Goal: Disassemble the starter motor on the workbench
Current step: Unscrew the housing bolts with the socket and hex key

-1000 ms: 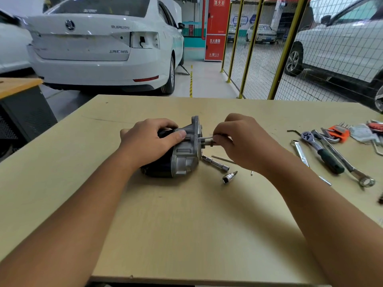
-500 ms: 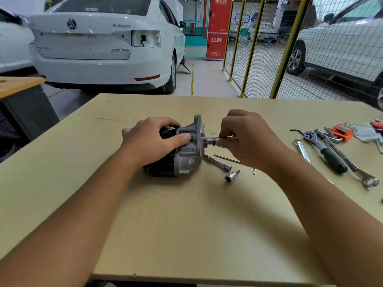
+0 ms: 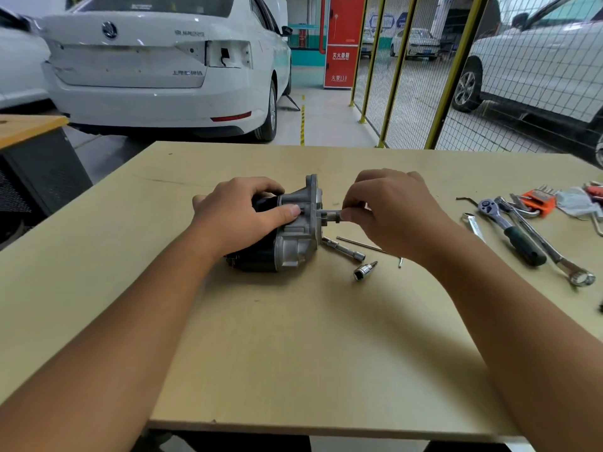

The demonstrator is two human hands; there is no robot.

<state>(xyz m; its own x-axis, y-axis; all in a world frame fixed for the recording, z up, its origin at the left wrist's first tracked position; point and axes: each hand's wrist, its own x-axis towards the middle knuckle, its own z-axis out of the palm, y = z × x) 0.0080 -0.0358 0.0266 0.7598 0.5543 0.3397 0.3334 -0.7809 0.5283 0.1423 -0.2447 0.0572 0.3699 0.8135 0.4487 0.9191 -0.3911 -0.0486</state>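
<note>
The starter motor (image 3: 293,246), black body with a silver cast end housing, lies on its side in the middle of the workbench (image 3: 293,353). My left hand (image 3: 241,220) grips its top, thumb pressed on the housing. My right hand (image 3: 388,210) pinches a thin long bolt (image 3: 329,213) that sticks out of the housing's right face. The bolt's far end is hidden under my fingers.
Just right of the motor lie a socket extension (image 3: 344,249), a thin long bolt (image 3: 359,243), a bit socket (image 3: 363,271) and a small pin (image 3: 400,261). Further right lie a ratchet (image 3: 509,230), wrenches (image 3: 551,252), an orange hex key set (image 3: 538,202) and a cloth (image 3: 574,200).
My right hand has stayed at the bolt on the housing, with its fingers shifting slightly on it. The left hand and the motor have not moved.
</note>
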